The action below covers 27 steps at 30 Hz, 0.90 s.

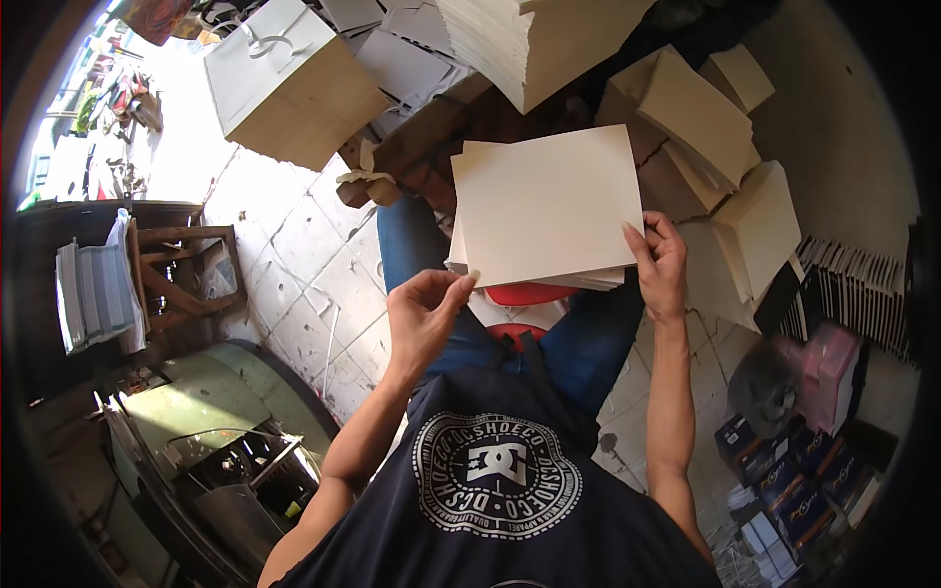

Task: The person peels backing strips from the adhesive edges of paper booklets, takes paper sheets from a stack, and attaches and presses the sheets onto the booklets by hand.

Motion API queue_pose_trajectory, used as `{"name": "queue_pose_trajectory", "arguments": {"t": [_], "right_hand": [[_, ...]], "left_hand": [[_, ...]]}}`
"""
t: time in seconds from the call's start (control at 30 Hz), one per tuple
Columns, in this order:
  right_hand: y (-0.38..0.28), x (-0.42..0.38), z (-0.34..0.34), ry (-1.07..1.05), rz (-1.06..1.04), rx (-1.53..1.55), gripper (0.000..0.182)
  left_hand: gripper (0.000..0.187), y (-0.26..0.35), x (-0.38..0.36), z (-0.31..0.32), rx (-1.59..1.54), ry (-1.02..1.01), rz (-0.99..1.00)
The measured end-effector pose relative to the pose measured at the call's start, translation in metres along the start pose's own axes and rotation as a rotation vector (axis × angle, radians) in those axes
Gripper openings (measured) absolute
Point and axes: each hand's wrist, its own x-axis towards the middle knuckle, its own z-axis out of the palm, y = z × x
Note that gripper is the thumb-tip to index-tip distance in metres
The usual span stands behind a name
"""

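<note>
A cream sheet of thick paper (pixel 549 201) lies over a stack of similar sheets (pixel 596 280) in front of my knees, its edges not lined up with those below. My left hand (pixel 428 309) pinches the sheet's near left corner between thumb and forefinger, other fingers curled. At the near right edge, my right hand (pixel 659 263) grips the sheet with its thumb on top and fingers behind. Whether the right fingers also hold sheets beneath is hidden. Part of a red surface (pixel 529 294) shows under the stack, between my legs.
Tall paper stacks (pixel 294 98) stand at the far left, with another stack (pixel 534 49) at the far middle. Cream paper piles (pixel 760 230) lean at the right. A greenish machine (pixel 211 402) sits at left, a wooden frame (pixel 191 274) above it. Dark boxes (pixel 794 490) are piled lower right.
</note>
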Motion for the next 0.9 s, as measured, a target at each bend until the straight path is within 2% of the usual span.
{"name": "queue_pose_trajectory", "arguments": {"t": [0.03,0.07,0.17,0.3,0.33,0.43,0.47,0.9], "right_hand": [[0.001,0.000,0.000,-0.001,-0.003,-0.006,0.015],[0.002,0.001,-0.001,-0.001,-0.007,-0.012,0.015],[-0.002,0.001,0.001,0.003,0.024,0.011,0.014],[-0.002,0.000,-0.005,0.047,0.023,-0.099,0.020],[-0.003,0.000,-0.010,0.081,0.020,-0.284,0.026],[-0.003,0.002,-0.011,0.126,-0.234,-0.429,0.028],[-0.001,0.001,-0.012,0.117,-0.189,-0.419,0.029],[0.003,0.000,-0.012,0.113,-0.214,-0.388,0.028]], "left_hand": [[0.024,0.001,0.000,0.001,-0.055,0.012,-0.121],[0.038,-0.003,0.002,-0.001,0.058,-0.095,-0.109],[0.041,-0.004,0.000,0.003,-0.007,-0.230,-0.195],[0.043,-0.010,-0.001,0.009,-0.106,-0.205,-0.169],[0.044,-0.008,-0.001,0.010,-0.090,-0.198,-0.166],[0.044,-0.014,-0.001,0.011,-0.115,-0.193,-0.136],[0.044,-0.014,-0.001,0.011,-0.113,-0.197,-0.133],[0.043,-0.012,-0.002,0.012,-0.101,-0.191,-0.144]]}}
